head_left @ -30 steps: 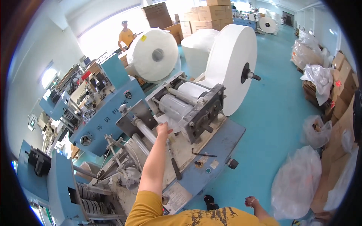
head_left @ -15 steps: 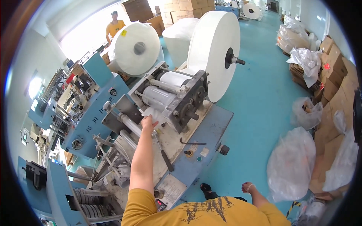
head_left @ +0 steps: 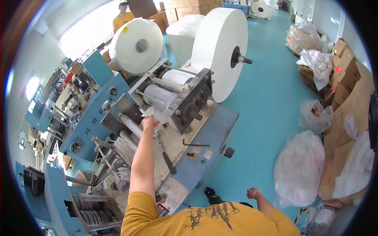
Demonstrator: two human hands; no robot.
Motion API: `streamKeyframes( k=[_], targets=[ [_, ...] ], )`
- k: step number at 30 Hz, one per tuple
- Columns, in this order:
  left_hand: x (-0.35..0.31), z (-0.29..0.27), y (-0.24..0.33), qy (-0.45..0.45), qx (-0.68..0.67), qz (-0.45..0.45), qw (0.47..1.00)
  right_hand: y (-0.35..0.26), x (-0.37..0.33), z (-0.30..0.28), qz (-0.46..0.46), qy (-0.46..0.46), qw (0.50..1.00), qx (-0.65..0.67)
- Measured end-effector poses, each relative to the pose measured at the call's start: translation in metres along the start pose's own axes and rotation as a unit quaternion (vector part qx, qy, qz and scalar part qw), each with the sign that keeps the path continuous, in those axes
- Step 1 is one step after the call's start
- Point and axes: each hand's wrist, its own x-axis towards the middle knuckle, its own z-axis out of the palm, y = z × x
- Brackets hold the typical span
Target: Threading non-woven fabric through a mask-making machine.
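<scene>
My left hand [head_left: 149, 122] reaches out to the blue paper machine [head_left: 212, 129] and pinches the loose end of a white paper sheet [head_left: 157, 113] just below the steel rollers [head_left: 161, 96]. A large white paper roll [head_left: 220, 51] sits on its shaft behind the rollers, and a second roll [head_left: 136, 45] is mounted to the left. My right hand [head_left: 252, 193] hangs by my side over the teal floor, holding nothing, its fingers loosely curled.
A hex key [head_left: 195, 144] and a dark-handled tool [head_left: 165, 155] lie on the machine deck. Clear plastic bags [head_left: 299, 169] and cardboard boxes [head_left: 346, 78] line the right side. Another person in a yellow shirt [head_left: 123, 17] stands beyond the machine.
My left hand stays at the paper below the rollers while my head has moved closer and lower. My right hand remains at my side.
</scene>
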Motion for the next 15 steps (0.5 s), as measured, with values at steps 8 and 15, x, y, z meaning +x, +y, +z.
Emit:
streamKeyframes(
  k=[8, 15],
  targets=[
    [0.003, -0.014, -0.012, -0.003, 0.029, 0.053, 0.998, -0.007, -0.012, 0.011, 0.000, 0.006, 1.000, -0.002],
    [-0.001, 0.009, -0.014, -0.045, 0.023, 0.032, 0.998, 0.074, 0.106, -0.020, -0.286, -0.094, 0.755, -0.583]
  ],
)
